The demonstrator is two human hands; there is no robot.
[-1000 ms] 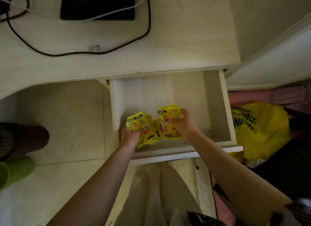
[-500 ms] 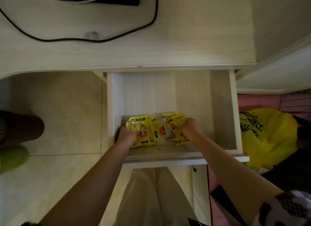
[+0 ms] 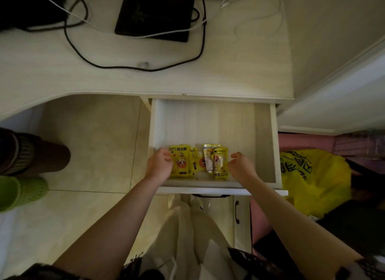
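I lay the yellow packets (image 3: 181, 165) flat in the drawer (image 3: 263, 142), right hand (image 3: 239, 165) loose and empty, left hand (image 3: 159, 165) on them, grip unclear.

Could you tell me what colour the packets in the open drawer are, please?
The packets are yellow with orange print; head view.

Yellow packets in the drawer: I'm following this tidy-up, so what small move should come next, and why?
Probably draw both hands out of the drawer. The yellow packets lie flat near its front wall; the right hand hangs loosely curled beside them, holding nothing, and the left hand overlaps the leftmost packet's edge, grip unclear.
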